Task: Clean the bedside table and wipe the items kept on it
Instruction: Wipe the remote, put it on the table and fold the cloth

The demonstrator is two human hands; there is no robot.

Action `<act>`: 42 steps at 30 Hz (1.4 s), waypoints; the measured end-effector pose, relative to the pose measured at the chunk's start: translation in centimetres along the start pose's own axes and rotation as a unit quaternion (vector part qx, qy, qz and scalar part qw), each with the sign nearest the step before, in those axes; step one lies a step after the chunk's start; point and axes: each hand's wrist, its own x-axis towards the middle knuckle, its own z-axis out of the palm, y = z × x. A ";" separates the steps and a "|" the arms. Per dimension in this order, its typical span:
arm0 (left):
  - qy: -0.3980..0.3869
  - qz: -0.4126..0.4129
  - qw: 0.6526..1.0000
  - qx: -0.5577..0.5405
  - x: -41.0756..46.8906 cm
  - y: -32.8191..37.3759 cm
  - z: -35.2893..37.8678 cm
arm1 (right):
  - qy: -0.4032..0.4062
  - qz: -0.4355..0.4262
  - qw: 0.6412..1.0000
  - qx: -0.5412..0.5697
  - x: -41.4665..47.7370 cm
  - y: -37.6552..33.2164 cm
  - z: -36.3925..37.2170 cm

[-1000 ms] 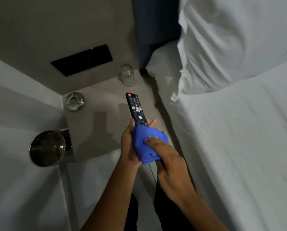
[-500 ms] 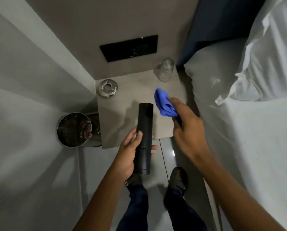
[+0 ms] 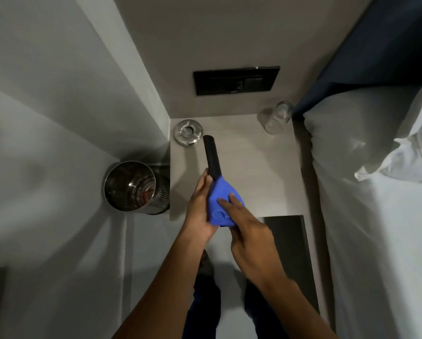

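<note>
Remote (image 3: 212,155) is gripped in left hand (image 3: 200,209) above bedside table (image 3: 259,172); blue cloth (image 3: 221,204) is pressed on by right hand (image 3: 249,231). Full-length strokes advised, back included.

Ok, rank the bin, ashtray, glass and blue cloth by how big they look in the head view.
1. Bin
2. Cloth
3. Glass and ashtray: too alike to rank.
The cloth is held nearer the camera, so it may look bigger than it is.
</note>
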 end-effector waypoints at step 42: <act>0.181 0.105 0.977 0.033 -16.7 -2.3 -13.8 | -0.142 0.199 0.887 0.391 -2.3 -4.7 7.2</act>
